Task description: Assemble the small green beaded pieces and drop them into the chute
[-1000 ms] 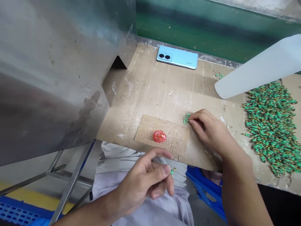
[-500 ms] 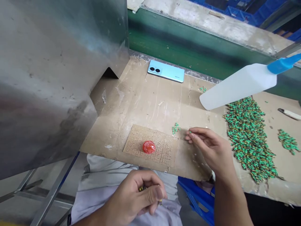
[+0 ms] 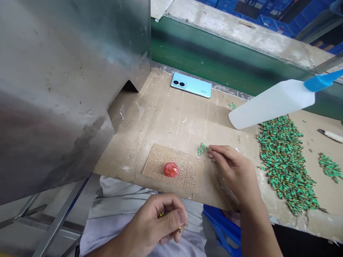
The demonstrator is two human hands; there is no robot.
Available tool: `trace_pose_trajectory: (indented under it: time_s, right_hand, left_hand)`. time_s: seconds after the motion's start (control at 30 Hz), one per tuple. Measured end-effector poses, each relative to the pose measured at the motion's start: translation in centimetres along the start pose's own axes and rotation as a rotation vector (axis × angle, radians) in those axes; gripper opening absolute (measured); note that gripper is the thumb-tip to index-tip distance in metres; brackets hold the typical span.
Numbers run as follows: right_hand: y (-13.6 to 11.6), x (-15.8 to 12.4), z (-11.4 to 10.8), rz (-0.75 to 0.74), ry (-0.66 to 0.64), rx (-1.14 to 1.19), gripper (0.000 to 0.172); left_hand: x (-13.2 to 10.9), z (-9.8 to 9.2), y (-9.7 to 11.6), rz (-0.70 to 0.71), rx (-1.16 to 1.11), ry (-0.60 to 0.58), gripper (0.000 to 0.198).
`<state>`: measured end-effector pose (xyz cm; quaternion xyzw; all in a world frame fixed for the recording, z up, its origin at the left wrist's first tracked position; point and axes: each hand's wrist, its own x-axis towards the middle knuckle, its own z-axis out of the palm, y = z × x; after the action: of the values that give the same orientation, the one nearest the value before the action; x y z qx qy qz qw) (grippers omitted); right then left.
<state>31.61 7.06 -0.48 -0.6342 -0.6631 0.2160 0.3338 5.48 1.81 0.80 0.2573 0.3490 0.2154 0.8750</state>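
My left hand (image 3: 163, 223) is curled above my lap, below the table's front edge. Tiny yellow-and-black pieces (image 3: 161, 214) show inside its fingers, and another pokes out near the thumb tip. My right hand (image 3: 233, 169) is low over the cardboard, thumb and forefinger pinched, with a speck of green at the tips. Right beside those fingertips lies a small cluster of green pieces (image 3: 201, 149). Left of it, a round red blob (image 3: 171, 170), glossy on top, sits on a speckled cardboard piece (image 3: 155, 162).
A large pile of green-and-yellow pieces (image 3: 285, 164) spreads at the right, with a smaller heap (image 3: 330, 167) beyond. A white bottle (image 3: 273, 103) with a blue nozzle leans behind. A light-blue phone (image 3: 191, 85) lies at the back. A metal panel (image 3: 59, 89) borders the left.
My right hand has shifted slightly left, bringing its fingertips up to the small green cluster. A green piece now lies apart at the big pile's left edge. My left hand stays nearly still.
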Motion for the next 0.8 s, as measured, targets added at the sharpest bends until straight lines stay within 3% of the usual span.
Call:
trace_pose_trajectory:
  time_s: [0.17,0.27,0.5,0.67,0.8]
  right_hand:
    - [0.1,-0.5,-0.1,0.137,0.034,0.11,0.016]
    - [-0.2,-0.4,0.0,0.147,0.068,0.141,0.012]
    - [-3.9,-2.7,-0.2,0.169,0.081,0.424,0.011]
    - [-6.1,-6.6,0.5,-0.007,-0.004,0.354,0.028]
    - [-6.5,-8.1,1.0,-0.184,-0.101,0.292,0.05]
  left_hand:
    - [0.1,-0.1,-0.4,-0.019,0.003,-0.013,0.041]
    - [0.2,0.0,-0.3,-0.031,0.047,-0.005,0.033]
    - [-0.1,0.7,0.1,0.05,0.144,0.048,0.024]
    - [0.0,1.0,0.0,0.09,0.182,0.082,0.031]
    - [0.2,1.1,0.1,0.151,0.204,0.076,0.03]
